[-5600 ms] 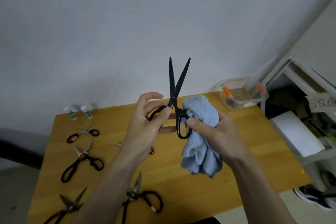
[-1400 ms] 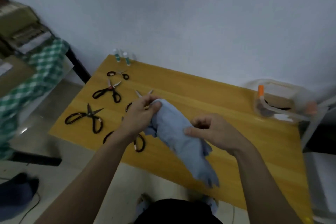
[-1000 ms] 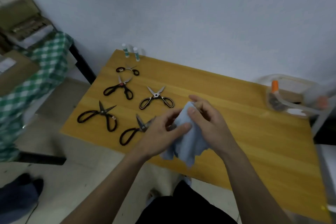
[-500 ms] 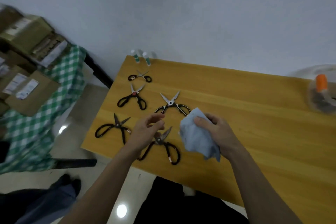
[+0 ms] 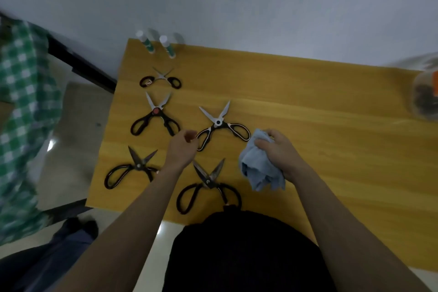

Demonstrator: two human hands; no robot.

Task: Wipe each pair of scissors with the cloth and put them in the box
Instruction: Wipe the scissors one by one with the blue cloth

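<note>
Left third of frame: green-and-white checked cloth (image 5: 21, 92) over some furniture, off the yellow wooden counter (image 5: 320, 149).

Five pairs lie with blades spread on the counter's left half. Lower left: dark-bladed black-handled scissors (image 5: 132, 168). Above them: red-pivot black-handled kitchen shears (image 5: 155, 117). Top: small black-handled scissors (image 5: 161, 78), with two white-capped green tubes (image 5: 156, 46) behind at the counter's far edge.

Centre: my left hand (image 5: 182, 147) hovers low with fingers loosely curled, holding nothing, fingertips just beside the left handle loop of the silver-bladed shears with black-and-copper handles (image 5: 219, 125). Whether it touches the loop I cannot tell. Below centre: black-handled shears with dark blades (image 5: 208, 185), untouched.

Right of centre: my right hand (image 5: 279, 152) has its grip closed around the bunched light-blue cloth (image 5: 258, 168), which hangs over the counter.

Far right edge: clear plastic box (image 5: 425, 97), blurred and cut by the frame; contents unreadable.

Judgement: step in hand is picking up the next pair, likely the silver-bladed shears. Next move calls for hooking the handle loop, lifting clear of the neighbours, closing the blades with care, then bringing them to the cloth.
</note>
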